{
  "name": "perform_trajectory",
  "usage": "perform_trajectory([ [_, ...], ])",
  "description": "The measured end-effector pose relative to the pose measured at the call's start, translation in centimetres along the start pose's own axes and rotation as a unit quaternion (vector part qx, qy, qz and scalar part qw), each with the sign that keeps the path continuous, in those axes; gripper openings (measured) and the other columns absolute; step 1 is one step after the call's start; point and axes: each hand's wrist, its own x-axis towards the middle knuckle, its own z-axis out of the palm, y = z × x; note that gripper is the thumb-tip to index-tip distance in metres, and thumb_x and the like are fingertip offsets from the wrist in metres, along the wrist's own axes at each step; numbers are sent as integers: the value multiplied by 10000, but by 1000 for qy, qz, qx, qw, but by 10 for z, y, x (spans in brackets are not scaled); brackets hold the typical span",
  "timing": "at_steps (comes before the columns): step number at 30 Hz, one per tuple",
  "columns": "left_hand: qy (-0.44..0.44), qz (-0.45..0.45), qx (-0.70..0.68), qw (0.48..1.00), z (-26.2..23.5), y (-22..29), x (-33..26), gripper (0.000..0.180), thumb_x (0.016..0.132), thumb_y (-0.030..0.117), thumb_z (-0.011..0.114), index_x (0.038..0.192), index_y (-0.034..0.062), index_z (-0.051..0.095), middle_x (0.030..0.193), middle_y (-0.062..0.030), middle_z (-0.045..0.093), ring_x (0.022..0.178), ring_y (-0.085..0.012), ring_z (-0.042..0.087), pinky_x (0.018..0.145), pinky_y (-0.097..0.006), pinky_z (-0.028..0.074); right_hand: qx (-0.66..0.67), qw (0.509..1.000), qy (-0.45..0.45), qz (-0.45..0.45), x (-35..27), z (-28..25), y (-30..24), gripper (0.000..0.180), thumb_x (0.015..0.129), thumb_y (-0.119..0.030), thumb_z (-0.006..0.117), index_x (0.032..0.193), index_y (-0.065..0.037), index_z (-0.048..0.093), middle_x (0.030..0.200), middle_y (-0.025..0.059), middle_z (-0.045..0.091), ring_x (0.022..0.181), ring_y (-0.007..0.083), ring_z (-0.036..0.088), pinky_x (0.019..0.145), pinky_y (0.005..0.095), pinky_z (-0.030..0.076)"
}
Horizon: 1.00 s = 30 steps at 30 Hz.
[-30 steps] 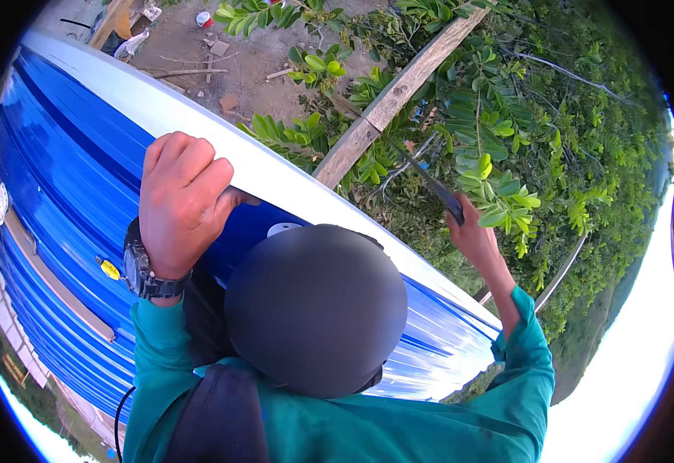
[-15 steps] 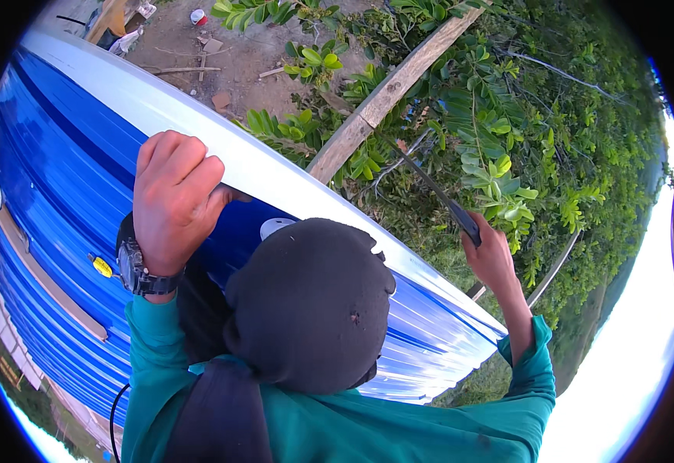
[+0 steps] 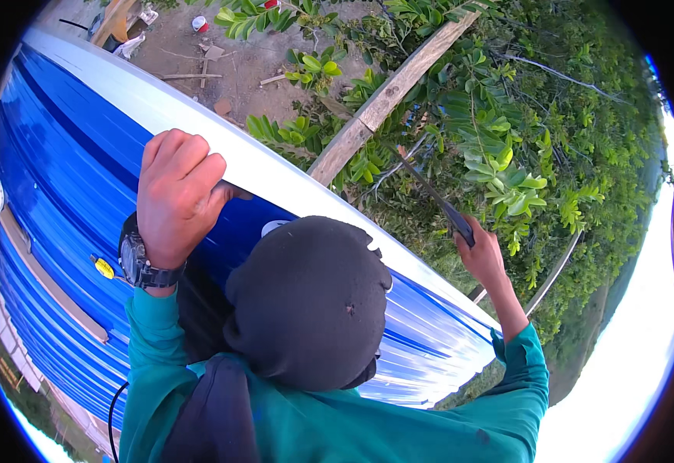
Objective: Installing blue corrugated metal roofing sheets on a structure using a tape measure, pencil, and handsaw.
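My left hand (image 3: 176, 197), with a black watch (image 3: 138, 261) above its teal cuff, has its fingers curled onto the white metal edge (image 3: 160, 104) of a blue ribbed roof sheet (image 3: 67, 154). Its thumb lies along that edge. Out past the roof on the right, my right hand (image 3: 482, 251) is closed around the black handle of a long, narrow dark blade (image 3: 433, 193). The blade slants up and left among leaves, below a weathered wooden pole (image 3: 399, 89). Whether it is a saw or a machete I cannot make out.
A dark cap (image 3: 310, 301) covers the middle of the sheet. Thick green foliage (image 3: 553, 116) fills the right. Bare ground (image 3: 244, 46) with scraps lies far below the edge. A yellow tag (image 3: 104, 267) and a long brown strip (image 3: 59, 289) lie on the roof.
My right hand and the blade have shifted slightly left and down. My left hand stays curled at the white edge.
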Motion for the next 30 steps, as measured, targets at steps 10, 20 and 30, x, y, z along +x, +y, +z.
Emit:
perform_trajectory([
  [10,-13,23,-31,999,13,-7,4,351,562,120,874,760,58,592,824,-56,515,861,-277,572,866,-422,459,26,990,39,-130,159,93,-17,427,935,-196,674,1334,-76,578,886,258,704,823,481,671,732,518,542],
  [20,-7,30,-32,999,8,3,17,365,551,121,883,762,46,595,826,-64,532,855,-285,572,852,-422,456,-74,943,223,-237,94,82,47,396,934,-166,689,1308,-73,598,861,183,707,748,390,689,700,455,537],
  [30,-26,2,-14,1000,10,-4,1,384,549,107,881,772,33,577,891,-88,585,911,-302,586,850,-426,452,23,998,35,-57,60,55,19,475,949,-217,682,1391,-98,557,860,223,693,804,408,692,731,472,527],
])
